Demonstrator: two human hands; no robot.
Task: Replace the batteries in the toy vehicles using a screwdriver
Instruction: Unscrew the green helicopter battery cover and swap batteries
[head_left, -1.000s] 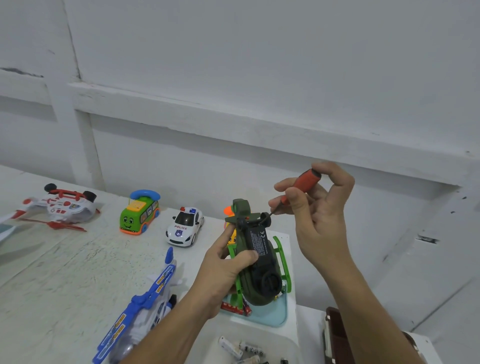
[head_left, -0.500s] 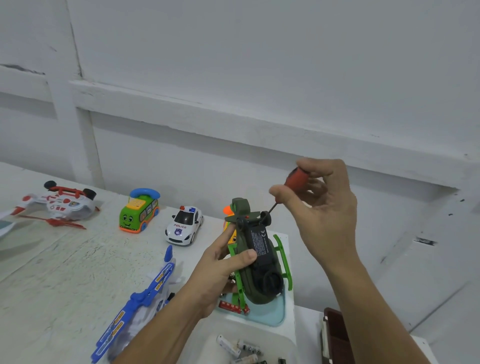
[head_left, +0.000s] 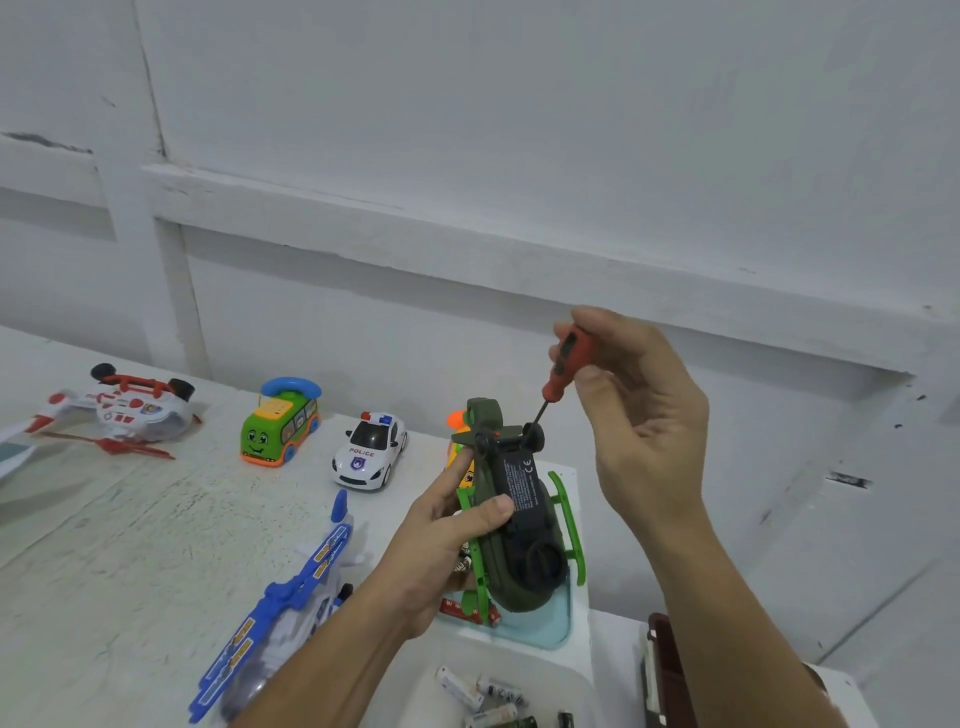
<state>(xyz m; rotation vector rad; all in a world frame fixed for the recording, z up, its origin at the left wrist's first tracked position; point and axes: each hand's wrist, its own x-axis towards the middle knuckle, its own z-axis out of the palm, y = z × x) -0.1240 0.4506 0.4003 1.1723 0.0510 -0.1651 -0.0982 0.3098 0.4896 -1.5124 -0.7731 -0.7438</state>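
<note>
My left hand (head_left: 441, 535) grips a dark green toy helicopter (head_left: 519, 525) turned belly-up above the table, thumb lying across its black underside label. My right hand (head_left: 639, 415) pinches a small red-handled screwdriver (head_left: 563, 366) by the top of its handle. The thin black shaft slants down-left, and its tip rests at the helicopter's upper end, between the two small black wheels. Several loose batteries (head_left: 483, 696) lie in a white tray (head_left: 582, 680) at the bottom of the view.
On the white table (head_left: 130, 545) stand a police car (head_left: 370, 451), a green-orange bus (head_left: 280, 421), an upturned red-white helicopter (head_left: 124, 410) and a blue-white plane (head_left: 291, 608). A light-blue container (head_left: 550, 618) sits under the green helicopter. A dark brown case (head_left: 670, 670) lies at the right; the wall is close behind.
My right fingers have shifted along the screwdriver handle, which now stands steeper with more red showing. The left hand and helicopter have held almost still.
</note>
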